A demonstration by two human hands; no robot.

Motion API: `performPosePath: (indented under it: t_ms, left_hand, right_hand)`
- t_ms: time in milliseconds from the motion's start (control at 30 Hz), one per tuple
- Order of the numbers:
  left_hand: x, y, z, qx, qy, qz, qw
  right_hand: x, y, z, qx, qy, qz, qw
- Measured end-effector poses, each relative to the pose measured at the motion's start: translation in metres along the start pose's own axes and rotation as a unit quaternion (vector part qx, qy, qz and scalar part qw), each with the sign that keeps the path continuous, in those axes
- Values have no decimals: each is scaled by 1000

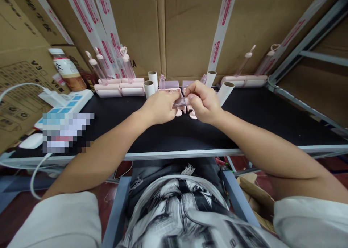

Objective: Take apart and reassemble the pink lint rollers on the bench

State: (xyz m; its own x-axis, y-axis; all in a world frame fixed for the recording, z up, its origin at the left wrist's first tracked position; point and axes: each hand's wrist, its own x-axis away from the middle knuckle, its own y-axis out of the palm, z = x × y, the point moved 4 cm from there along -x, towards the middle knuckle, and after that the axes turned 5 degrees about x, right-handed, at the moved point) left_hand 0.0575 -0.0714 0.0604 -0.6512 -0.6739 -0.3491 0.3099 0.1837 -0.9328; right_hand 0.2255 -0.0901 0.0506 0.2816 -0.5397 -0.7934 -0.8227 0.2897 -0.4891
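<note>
Over the middle of the black table point(163, 139), my left hand point(161, 107) and my right hand point(203, 102) meet around a clear pinkish tube point(179, 102). The fingers of my left hand are wrapped round its left end. My right hand pinches the pale pink right end between thumb and fingers. Just beneath the hands are small pink parts, among them a round pink piece point(193, 114); some are partly hidden by the fingers. White cardboard tubes stand upright beside the hands, one at the left point(149, 89) and one leaning at the right point(226, 93).
Pink holders point(132, 90) with clear tubes line the back left, and more holders point(255, 82) the back right. At the left are a bottle point(67, 70), a power strip point(77, 102) with cables and a white mouse-like object point(31, 141). Cardboard point(187, 30) rises behind.
</note>
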Motion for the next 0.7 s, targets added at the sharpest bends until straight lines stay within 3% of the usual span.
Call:
performPosePath:
  t_ms: [500, 700]
  left_hand:
    - [0, 3, 1, -22, 11, -12, 1000]
    - [0, 2, -3, -34, -25, 1, 999]
  right_hand:
    - [4, 6, -2, 8, 8, -8, 1000]
    - [2, 9, -2, -25, 51, -16, 998]
